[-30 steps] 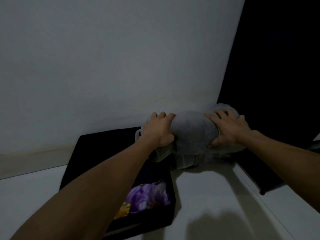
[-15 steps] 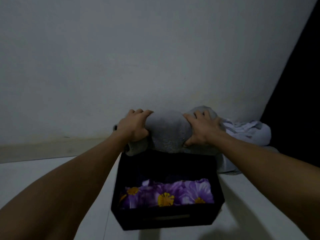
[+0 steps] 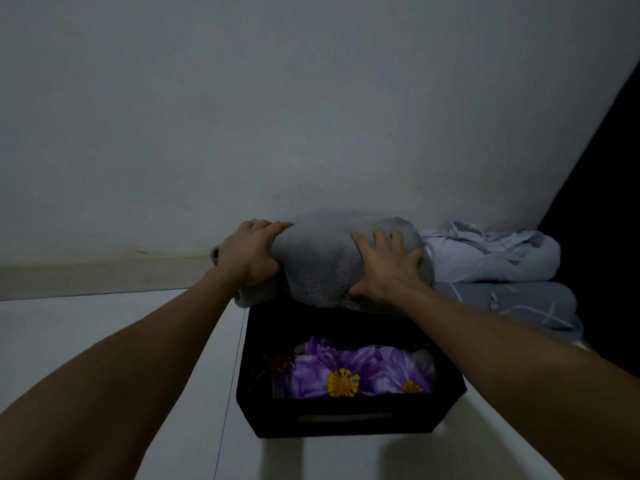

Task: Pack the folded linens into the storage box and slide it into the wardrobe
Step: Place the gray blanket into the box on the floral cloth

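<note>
A black fabric storage box [image 3: 346, 417] stands open on the white floor. Inside it lies a purple linen with yellow flowers [image 3: 360, 372]. A bulky grey folded blanket [image 3: 318, 258] hangs over the box's far edge. My left hand [image 3: 251, 254] grips its left end and my right hand [image 3: 384, 268] grips its right side. To the right, against the wall, a pale lilac folded linen [image 3: 491, 254] is stacked on a grey-blue patterned one [image 3: 512, 306].
A plain grey wall [image 3: 277, 116] with a skirting strip [image 3: 86, 275] runs behind the box. A dark opening [image 3: 602, 220], maybe the wardrobe, fills the right edge. White floor tiles [image 3: 104, 327] stretch to the left.
Both hands carried the grey blanket leftward from beside the dark opening to above the box's far edge. The view swung, so the box now sits centred below and the stacked linens show.
</note>
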